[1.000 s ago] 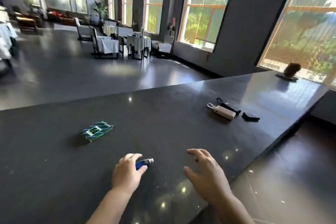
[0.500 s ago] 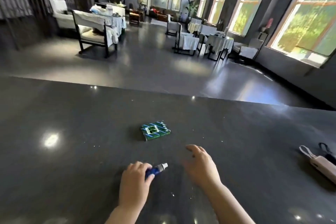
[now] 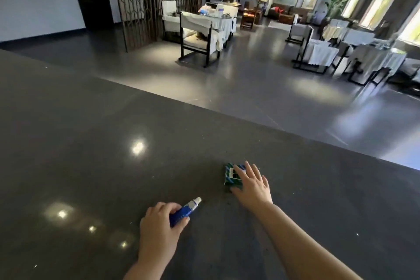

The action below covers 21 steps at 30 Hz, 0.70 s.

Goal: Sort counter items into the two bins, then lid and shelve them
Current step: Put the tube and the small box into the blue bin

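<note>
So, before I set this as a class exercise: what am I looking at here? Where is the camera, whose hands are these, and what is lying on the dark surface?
There is no machine here. A person wears a wide-angle camera on the head, looking forward and down, so the two bare arms coming in from the bottom are that person's own.

The dark, shiny surface is a counter; beyond it is a dining room with tables and chairs.

The left hand holds a small blue tube with a white cap, its fingers curled round it. The right hand reaches out with straight, spread fingers over a green-and-blue striped packet lying flat on the counter. It has not closed on it.

No bins show in this picture.
</note>
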### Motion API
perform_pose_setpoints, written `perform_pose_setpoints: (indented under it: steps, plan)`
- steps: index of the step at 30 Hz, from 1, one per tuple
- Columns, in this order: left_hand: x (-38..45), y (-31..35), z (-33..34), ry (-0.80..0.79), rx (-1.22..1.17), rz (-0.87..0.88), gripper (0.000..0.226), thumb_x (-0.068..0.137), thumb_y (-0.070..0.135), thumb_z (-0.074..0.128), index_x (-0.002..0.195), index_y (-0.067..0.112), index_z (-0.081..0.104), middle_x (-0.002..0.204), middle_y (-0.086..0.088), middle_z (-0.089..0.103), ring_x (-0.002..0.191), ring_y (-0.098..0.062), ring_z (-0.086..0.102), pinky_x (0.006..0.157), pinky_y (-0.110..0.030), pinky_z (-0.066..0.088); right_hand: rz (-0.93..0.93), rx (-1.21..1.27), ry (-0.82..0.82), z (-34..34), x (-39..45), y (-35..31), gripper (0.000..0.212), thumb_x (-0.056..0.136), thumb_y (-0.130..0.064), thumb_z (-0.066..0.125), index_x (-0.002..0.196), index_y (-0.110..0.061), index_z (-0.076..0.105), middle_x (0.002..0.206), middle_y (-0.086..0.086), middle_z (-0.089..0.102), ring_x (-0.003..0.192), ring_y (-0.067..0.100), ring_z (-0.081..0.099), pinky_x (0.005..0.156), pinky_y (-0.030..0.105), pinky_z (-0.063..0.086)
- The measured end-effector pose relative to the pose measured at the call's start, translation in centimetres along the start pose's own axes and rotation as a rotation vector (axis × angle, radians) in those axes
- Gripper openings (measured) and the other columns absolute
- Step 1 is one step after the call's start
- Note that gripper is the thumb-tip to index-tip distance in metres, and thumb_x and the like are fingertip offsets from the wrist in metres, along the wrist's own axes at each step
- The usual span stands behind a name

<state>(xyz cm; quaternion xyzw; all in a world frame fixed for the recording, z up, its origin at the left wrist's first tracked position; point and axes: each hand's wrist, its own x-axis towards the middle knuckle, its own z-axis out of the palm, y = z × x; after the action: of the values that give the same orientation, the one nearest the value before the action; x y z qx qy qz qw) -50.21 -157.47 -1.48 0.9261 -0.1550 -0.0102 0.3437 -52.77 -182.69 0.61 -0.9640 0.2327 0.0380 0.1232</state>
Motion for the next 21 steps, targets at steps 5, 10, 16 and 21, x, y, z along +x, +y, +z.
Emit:
perform_pose_setpoints:
  steps: [5, 10, 16, 21]
  plan:
    - [0.1, 0.3, -0.8, -0.014, -0.325, -0.083, 0.018, 0.076, 0.03, 0.077, 0.09, 0.031, 0.065, 0.091, 0.011, 0.062, 0.087, -0.005, 0.059, 0.078, -0.027, 0.048, -0.026, -0.024, 0.039, -0.6, -1.1, 0.2, 0.067, 0.086, -0.047, 0.061, 0.144, -0.036, 0.03, 0.148, -0.001, 0.033, 0.142, 0.021, 0.022, 0.115, 0.037, 0.021]
    - [-1.5, -0.5, -2.7, 0.054, -0.428, -0.135, 0.019, 0.075, 0.026, 0.078, 0.085, 0.033, 0.063, 0.09, 0.006, 0.064, 0.084, -0.003, 0.06, 0.072, -0.018, 0.043, -0.059, 0.052, 0.081, 1.6, -7.8, -1.9, 0.067, 0.083, -0.054, 0.06, 0.142, -0.04, 0.033, 0.128, -0.004, 0.04, 0.121, 0.019, 0.042, 0.105, 0.03, 0.035]
    - [-5.6, -4.2, -8.0, 0.19, -0.378, -0.197, 0.02, 0.073, 0.024, 0.079, 0.084, 0.03, 0.064, 0.083, 0.005, 0.065, 0.077, -0.006, 0.061, 0.068, -0.02, 0.045, -0.167, 0.221, 0.156, 2.8, -12.1, -6.9, 0.069, 0.076, -0.06, 0.064, 0.138, -0.042, 0.038, 0.129, -0.011, 0.039, 0.12, 0.011, 0.037, 0.096, 0.023, 0.039]
    - [-10.3, -8.8, -15.8, 0.463, -0.297, -0.266, 0.023, 0.07, 0.019, 0.08, 0.081, 0.03, 0.063, 0.079, 0.011, 0.063, 0.073, -0.003, 0.059, 0.062, -0.017, 0.046, -0.403, 0.292, 0.25, 1.1, -12.7, -17.6, 0.075, 0.069, -0.046, 0.072, 0.136, -0.027, 0.044, 0.121, -0.007, 0.051, 0.113, 0.016, 0.043, 0.095, 0.029, 0.039]
